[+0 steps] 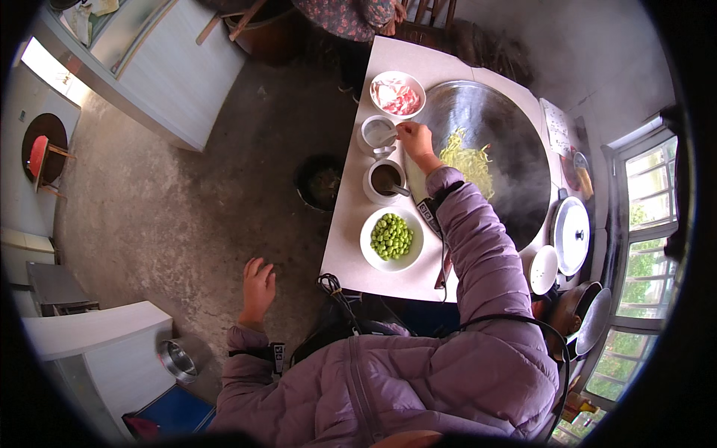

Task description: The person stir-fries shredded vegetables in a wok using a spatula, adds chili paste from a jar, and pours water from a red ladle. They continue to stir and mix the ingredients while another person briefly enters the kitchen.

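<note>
My right hand point(415, 144) pinches the handle of a pale spoon point(386, 136), whose bowl end is in a small white pot point(365, 147) with whitish contents. My right forearm crosses the rim of a large built-in wok point(518, 162), where pale yellow-green shreds point(465, 159) lie in a heap. My left hand point(259, 288) hangs over the floor, fingers loosely apart and holding nothing. Beside the wok stand a bowl of sliced raw meat point(399, 98), a white pot of brown sauce point(385, 178) with a spoon in it, and a bowl of shelled green beans point(392, 238).
Steam rises over the wok. A white lid point(571, 228) and a white bowl point(543, 270) sit on the counter's window side. Another person point(347, 19) stands at the far end. A dark bucket point(319, 182) is on the floor by the counter point(358, 280).
</note>
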Motion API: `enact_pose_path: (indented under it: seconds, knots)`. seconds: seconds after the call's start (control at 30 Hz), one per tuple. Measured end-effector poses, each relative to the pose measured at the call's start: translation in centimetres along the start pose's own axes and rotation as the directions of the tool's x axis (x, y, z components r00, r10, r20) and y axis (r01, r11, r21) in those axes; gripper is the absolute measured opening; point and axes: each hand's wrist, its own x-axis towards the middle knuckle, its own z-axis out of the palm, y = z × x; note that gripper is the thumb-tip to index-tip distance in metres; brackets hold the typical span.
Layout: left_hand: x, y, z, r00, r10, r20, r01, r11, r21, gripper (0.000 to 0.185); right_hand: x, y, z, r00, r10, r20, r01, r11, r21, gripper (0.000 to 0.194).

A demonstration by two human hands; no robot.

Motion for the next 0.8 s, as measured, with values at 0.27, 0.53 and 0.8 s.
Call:
enact_pose_path:
  seconds: [0.27,0.53,0.8]
  knots:
    - [0.9,1.3,0.2,1.0,0.031,-0.004,-0.031,0.999,-0.027,0.021,-1.2,-0.9,-3.5,0.906,0.42,0.047,-0.382,0.769,0.513,0.017]
    - [3.0,2.4,1.5,0.991,0.135,-0.013,-0.135,0.989,-0.064,0.021,-5.9,1.3,-14.5,0.841,0.535,-0.083,-0.355,0.66,0.662,0.017]
    - [4.8,4.5,3.2,0.976,0.206,0.064,-0.202,0.977,-0.061,0.02,-10.3,6.9,-23.1,0.678,0.611,-0.409,-0.406,0.775,0.485,0.013]
